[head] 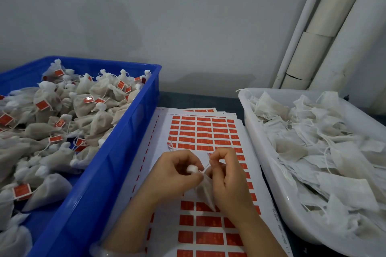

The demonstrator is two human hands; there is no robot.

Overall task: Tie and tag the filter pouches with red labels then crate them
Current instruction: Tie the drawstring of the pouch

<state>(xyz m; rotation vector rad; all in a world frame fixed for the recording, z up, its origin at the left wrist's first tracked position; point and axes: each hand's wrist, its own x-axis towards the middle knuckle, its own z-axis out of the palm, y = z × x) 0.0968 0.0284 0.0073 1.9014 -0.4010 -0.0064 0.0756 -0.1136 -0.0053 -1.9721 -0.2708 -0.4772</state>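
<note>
Left hand [177, 171] pinches gathered neck of filter pouch [205, 193] above label sheet [150, 148], right hand [227, 175] pinches its thin string [206, 166]; pouch judged light, soft, limp, so best held at neck.

Backdrop check: wall, pipes, dark tabletop.
A plain grey wall [188, 16] fills the back, with a soft shadow smudged across it left of centre. Over in the right corner a thin white pipe [300, 27] slants up and to the right. Tight against its right side runs a fatter beige pipe [313, 52], wrapped in sections with clear seams between them. Right of that comes a broad white surface [355, 48], pipe or wall, can't tell. At the foot of the wall, a strip of dark tabletop [198, 98] shows.
</note>
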